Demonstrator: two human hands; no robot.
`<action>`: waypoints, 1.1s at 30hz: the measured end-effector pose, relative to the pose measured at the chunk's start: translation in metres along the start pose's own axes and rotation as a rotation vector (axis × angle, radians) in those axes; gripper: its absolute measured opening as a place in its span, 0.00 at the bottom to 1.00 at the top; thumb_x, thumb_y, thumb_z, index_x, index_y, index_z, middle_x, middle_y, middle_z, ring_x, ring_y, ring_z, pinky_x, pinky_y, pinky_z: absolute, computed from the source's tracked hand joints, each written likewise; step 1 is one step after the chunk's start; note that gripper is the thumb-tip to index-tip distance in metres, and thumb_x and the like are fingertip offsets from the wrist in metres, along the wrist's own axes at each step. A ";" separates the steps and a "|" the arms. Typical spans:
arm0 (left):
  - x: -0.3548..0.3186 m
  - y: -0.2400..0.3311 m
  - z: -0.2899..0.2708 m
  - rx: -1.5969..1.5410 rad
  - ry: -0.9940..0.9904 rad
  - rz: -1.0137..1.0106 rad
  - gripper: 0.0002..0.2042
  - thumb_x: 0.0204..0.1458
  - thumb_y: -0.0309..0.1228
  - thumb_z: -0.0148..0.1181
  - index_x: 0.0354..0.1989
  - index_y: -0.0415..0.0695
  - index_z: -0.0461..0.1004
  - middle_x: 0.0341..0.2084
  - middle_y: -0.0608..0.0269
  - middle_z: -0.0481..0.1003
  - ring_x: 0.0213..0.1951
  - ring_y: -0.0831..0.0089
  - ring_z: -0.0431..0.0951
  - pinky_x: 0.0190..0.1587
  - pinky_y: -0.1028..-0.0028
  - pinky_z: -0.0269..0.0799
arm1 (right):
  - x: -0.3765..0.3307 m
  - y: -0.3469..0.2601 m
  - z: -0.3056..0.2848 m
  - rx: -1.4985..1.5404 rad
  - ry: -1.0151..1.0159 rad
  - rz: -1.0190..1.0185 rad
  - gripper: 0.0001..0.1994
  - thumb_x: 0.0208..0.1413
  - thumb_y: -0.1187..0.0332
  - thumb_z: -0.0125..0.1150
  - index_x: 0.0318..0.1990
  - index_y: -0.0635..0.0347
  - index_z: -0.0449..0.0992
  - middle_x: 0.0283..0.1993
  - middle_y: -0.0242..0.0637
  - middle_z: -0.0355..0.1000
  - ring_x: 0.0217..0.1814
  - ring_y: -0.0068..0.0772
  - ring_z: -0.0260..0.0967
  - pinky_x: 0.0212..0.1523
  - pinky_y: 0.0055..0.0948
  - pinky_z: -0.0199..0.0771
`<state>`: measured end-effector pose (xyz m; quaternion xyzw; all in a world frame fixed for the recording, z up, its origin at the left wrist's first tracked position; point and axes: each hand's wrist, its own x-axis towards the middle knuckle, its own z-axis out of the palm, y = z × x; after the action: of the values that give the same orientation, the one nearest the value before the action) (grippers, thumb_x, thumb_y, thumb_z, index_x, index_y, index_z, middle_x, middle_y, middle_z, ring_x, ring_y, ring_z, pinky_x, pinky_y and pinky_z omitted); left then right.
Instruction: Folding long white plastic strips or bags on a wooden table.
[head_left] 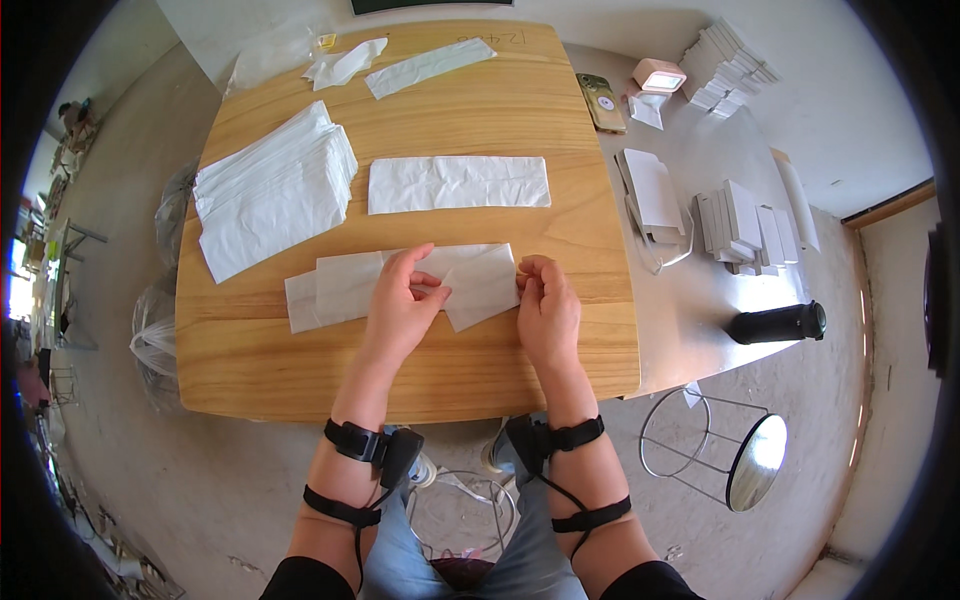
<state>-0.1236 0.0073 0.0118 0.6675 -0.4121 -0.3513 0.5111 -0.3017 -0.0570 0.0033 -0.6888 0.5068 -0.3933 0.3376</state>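
A thin white sheet [345,287], partly folded over itself, lies across the near part of the wooden table [480,375]. Over its middle, my left hand [401,308] pinches a raised fold between thumb and fingers. My right hand [549,308] is curled at the sheet's right end, with its fingertips closed on the edge there. Just beyond both hands lies a flat, creased white folded strip [459,185]. To the left of it, a fanned stack of similar white sheets [275,185] rests at an angle.
Another white strip [430,68] and a crumpled white piece [345,63] lie at the far edge. The metal side table [670,345] on the right bears a phone [601,103], white boxes [740,225] and a black bottle [778,324]. A round stool [757,462] stands below it.
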 end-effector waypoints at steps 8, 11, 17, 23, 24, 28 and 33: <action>-0.004 -0.008 0.009 0.416 0.043 0.194 0.26 0.45 0.16 0.66 0.55 0.44 0.70 0.36 0.59 0.75 0.32 0.71 0.77 0.34 0.73 0.75 | 0.000 -0.001 0.000 0.009 0.010 -0.012 0.09 0.61 0.81 0.48 0.45 0.65 0.72 0.38 0.43 0.76 0.38 0.35 0.78 0.40 0.30 0.76; -0.003 -0.009 0.011 0.436 0.052 0.201 0.22 0.45 0.17 0.64 0.52 0.43 0.71 0.31 0.59 0.75 0.30 0.63 0.76 0.34 0.66 0.73 | 0.000 0.002 0.001 0.003 0.010 -0.028 0.09 0.61 0.81 0.48 0.45 0.65 0.72 0.39 0.43 0.76 0.39 0.35 0.78 0.40 0.30 0.75; -0.001 -0.016 0.010 0.371 0.105 0.263 0.19 0.47 0.17 0.63 0.49 0.43 0.73 0.30 0.60 0.74 0.30 0.66 0.76 0.33 0.68 0.72 | 0.000 -0.001 0.000 0.025 -0.001 0.008 0.09 0.61 0.80 0.48 0.45 0.64 0.73 0.39 0.42 0.76 0.38 0.34 0.78 0.41 0.30 0.76; 0.009 -0.006 -0.009 0.166 0.233 0.082 0.14 0.55 0.17 0.55 0.50 0.43 0.73 0.38 0.62 0.72 0.30 0.74 0.73 0.34 0.76 0.72 | 0.000 0.000 -0.002 0.023 -0.006 -0.009 0.09 0.60 0.80 0.48 0.44 0.64 0.74 0.38 0.42 0.77 0.38 0.35 0.77 0.41 0.30 0.76; 0.011 -0.012 -0.012 0.196 0.227 0.107 0.15 0.56 0.16 0.54 0.50 0.42 0.72 0.41 0.61 0.72 0.31 0.74 0.73 0.35 0.75 0.72 | 0.000 0.000 -0.002 0.024 -0.006 -0.008 0.09 0.60 0.80 0.48 0.44 0.64 0.74 0.38 0.42 0.77 0.38 0.35 0.77 0.41 0.30 0.76; 0.015 -0.020 -0.014 0.270 0.249 0.193 0.14 0.55 0.17 0.55 0.50 0.42 0.72 0.41 0.60 0.73 0.32 0.72 0.73 0.35 0.74 0.72 | 0.003 -0.005 -0.006 -0.203 -0.039 -0.223 0.11 0.57 0.78 0.53 0.48 0.64 0.74 0.46 0.45 0.75 0.50 0.44 0.72 0.51 0.38 0.72; 0.016 -0.021 -0.009 0.394 0.255 0.236 0.14 0.55 0.19 0.57 0.51 0.41 0.72 0.43 0.59 0.75 0.33 0.72 0.73 0.35 0.75 0.72 | -0.003 -0.012 -0.001 -0.447 -0.166 -0.457 0.23 0.58 0.69 0.57 0.62 0.60 0.67 0.65 0.46 0.65 0.69 0.46 0.58 0.68 0.47 0.57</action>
<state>-0.1047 -0.0001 -0.0076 0.7404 -0.4796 -0.1154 0.4567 -0.2977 -0.0512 0.0133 -0.8716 0.3837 -0.2802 0.1211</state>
